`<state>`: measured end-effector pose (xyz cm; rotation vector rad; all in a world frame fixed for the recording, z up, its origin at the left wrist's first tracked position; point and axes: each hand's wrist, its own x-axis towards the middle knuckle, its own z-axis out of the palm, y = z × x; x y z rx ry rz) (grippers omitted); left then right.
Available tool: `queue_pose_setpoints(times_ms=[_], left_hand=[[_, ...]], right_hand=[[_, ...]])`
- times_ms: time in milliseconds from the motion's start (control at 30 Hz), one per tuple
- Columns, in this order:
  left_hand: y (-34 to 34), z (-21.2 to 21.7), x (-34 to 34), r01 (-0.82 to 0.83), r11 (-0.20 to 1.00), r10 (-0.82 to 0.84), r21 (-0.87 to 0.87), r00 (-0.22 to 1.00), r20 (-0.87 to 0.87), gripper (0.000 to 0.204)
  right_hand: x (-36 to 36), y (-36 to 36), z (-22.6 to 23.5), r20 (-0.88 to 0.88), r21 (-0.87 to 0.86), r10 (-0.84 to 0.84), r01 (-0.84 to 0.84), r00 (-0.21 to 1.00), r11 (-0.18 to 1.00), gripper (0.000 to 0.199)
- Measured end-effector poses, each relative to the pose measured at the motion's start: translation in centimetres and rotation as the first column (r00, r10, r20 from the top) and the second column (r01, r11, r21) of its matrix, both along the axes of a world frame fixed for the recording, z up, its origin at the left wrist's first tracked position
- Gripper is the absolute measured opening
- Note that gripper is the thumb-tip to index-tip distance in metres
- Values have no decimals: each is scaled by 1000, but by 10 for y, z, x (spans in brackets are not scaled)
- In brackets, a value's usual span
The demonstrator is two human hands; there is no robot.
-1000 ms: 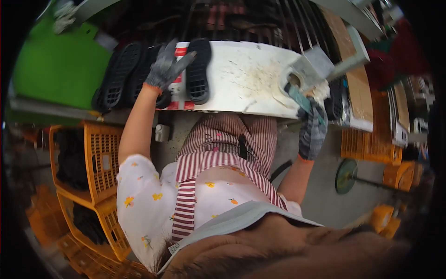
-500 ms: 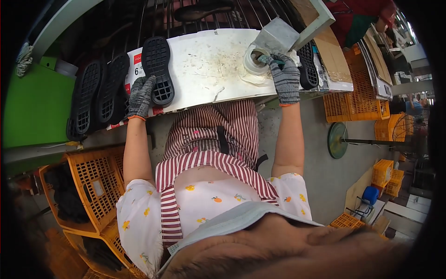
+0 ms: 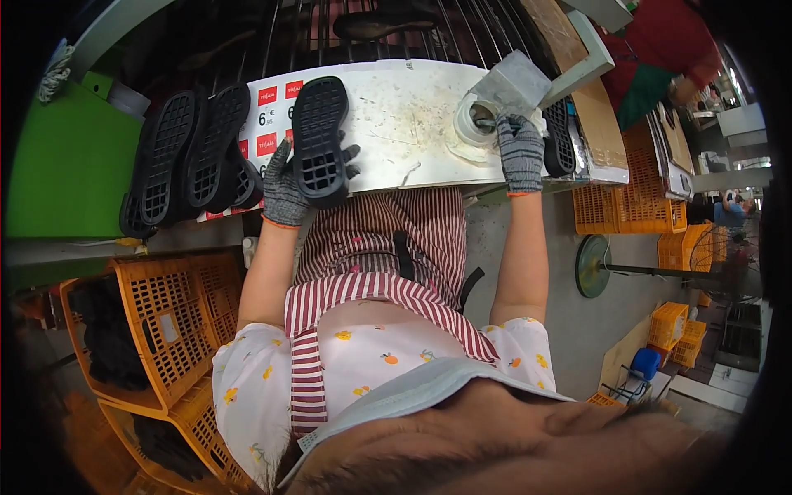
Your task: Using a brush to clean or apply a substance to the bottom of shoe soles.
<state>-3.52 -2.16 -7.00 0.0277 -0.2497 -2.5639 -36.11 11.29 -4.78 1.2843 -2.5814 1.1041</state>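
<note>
Left hand [image 3: 286, 194]: grasping black sole [image 3: 320, 136] from beneath, at near edge of counter [image 3: 396, 124], left of centre | Right hand [image 3: 521, 157]: apparently pinching slim tool [image 3: 485, 124] between fingers at white pot [image 3: 463, 125], far right | Risk: could drop sole over near edge through slack grip; could tip pot by catching rim; could drip contents on counter by withdrawing tool hastily

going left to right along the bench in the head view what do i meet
green panel, several black soles, sole held by the left hand, white tub, right hand, another black sole, brown cardboard
</note>
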Motion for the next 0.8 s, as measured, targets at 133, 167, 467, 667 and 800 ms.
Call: queue_pose_setpoints(times_ms=[133,167,467,667,800], left_hand=[[2,-10,-2,15,1000,-14,2,999,-53,65],[3,-11,-4,21,1000,-22,-10,997,-75,66],[8,-27,-25,256,963,-213,89,918,-333,88],[11,14,-36,147,901,-192,-408,979,-70,80],[0,19,-44,-36,679,214,-734,965,151,80]], right_hand=[[-7,1,-9,-108,2,48,-48,993,999,27],[-17,3,-14,-65,-31,35,-37,997,999,27],[5,7,11,325,-81,-4,32,946,996,30],[2,18,7,358,-139,30,21,933,990,23],[5,22,7,401,-245,96,6,911,969,23]])
